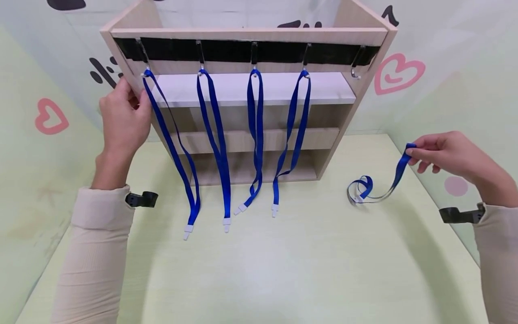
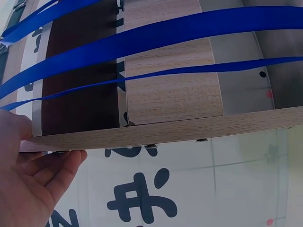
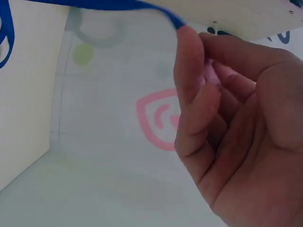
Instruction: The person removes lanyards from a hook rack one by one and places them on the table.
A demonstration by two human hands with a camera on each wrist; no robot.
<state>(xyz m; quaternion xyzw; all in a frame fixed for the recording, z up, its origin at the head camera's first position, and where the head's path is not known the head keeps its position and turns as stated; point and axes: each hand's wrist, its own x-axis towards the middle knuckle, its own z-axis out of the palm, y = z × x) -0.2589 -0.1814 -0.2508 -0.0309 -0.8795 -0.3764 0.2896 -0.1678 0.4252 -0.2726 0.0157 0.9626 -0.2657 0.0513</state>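
Observation:
My right hand (image 1: 453, 153) pinches one end of a blue lanyard (image 1: 399, 168) between thumb and fingers, above the right side of the table. The lanyard's lower part lies coiled on the tabletop, its pale clip within the loop. In the right wrist view the blue strap (image 3: 109, 4) runs left from the fingertips. My left hand (image 1: 125, 117) grips the left side panel of a wooden shelf (image 1: 248, 33); the left wrist view shows the panel edge (image 2: 165, 134) between thumb and fingers. Several blue lanyards (image 1: 221, 157) hang from hooks on the shelf front, white clips at their lower ends.
A black strip (image 1: 226, 50) along the shelf's upper front carries several hooks. The rightmost hook (image 1: 355, 72) is bare. Below the strip are a white shelf board (image 1: 332, 90) and lower compartments. The pale green table (image 1: 259, 270) extends in front, between patterned walls.

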